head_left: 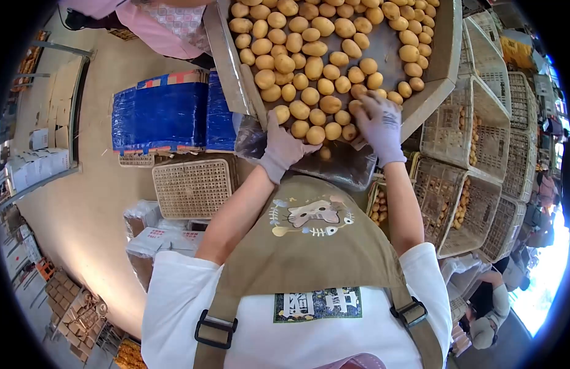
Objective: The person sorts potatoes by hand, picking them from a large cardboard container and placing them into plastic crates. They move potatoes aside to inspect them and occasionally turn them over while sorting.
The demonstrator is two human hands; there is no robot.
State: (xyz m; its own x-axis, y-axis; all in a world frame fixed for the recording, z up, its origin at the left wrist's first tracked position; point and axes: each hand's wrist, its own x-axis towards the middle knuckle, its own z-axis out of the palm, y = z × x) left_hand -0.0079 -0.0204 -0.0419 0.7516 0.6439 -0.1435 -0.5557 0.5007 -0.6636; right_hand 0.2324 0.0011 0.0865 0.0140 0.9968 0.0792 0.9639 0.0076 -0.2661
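Observation:
Many small, round, yellow-brown potatoes [316,134] lie on a sloping tray with raised sides [252,95]. My left hand [283,147], in a pale glove, is at the tray's near left corner. Its thumb points right below the front potatoes and its fingers reach up along their left side, apart. On the right, my gloved right hand [381,121] lies over the edge of the pile, fingers spread and touching potatoes; its fingertips are partly hidden. Below the tray's mouth is dark plastic sheeting [343,169], with one potato [325,153] lower than the others.
Stacked plastic crates [448,126], some holding potatoes, stand on the right. To the left are a blue-wrapped stack [159,117], an upturned crate [194,188] and white boxes [159,242]. A person in pink [152,27] is at upper left; another person [485,326] is at lower right.

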